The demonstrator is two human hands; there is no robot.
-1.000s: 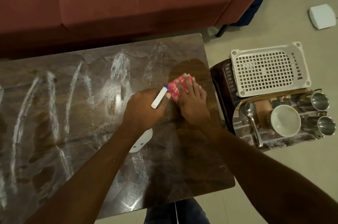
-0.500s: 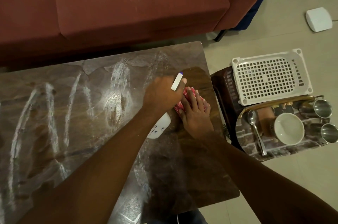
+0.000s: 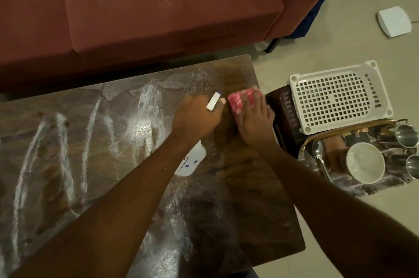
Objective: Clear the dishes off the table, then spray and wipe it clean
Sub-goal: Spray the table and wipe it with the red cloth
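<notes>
We are pressing a pink, white-flecked cloth [image 3: 240, 101] flat against the dark wooden table [image 3: 68, 141], near its far right edge, with our right hand [image 3: 254, 121]. White smeary streaks are lying across the tabletop. Our left hand [image 3: 195, 116] is gripping a white spray bottle [image 3: 190, 164], its nozzle pointing away. A white bowl [image 3: 365, 163], a spoon [image 3: 318, 153] and two steel cups [image 3: 407, 136] are sitting off the table on a tray [image 3: 374, 189] beside it.

Two steel cups [image 3: 406, 135], one bowl [image 3: 365, 162], one spoon [image 3: 318, 153], one basket [image 3: 335, 96], one spray bottle [image 3: 191, 164], one cloth [image 3: 240, 101]

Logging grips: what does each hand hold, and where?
Left hand grips the spray bottle at its neck, nozzle poking out. Right hand presses flat on the pink cloth, not gripping.
</notes>
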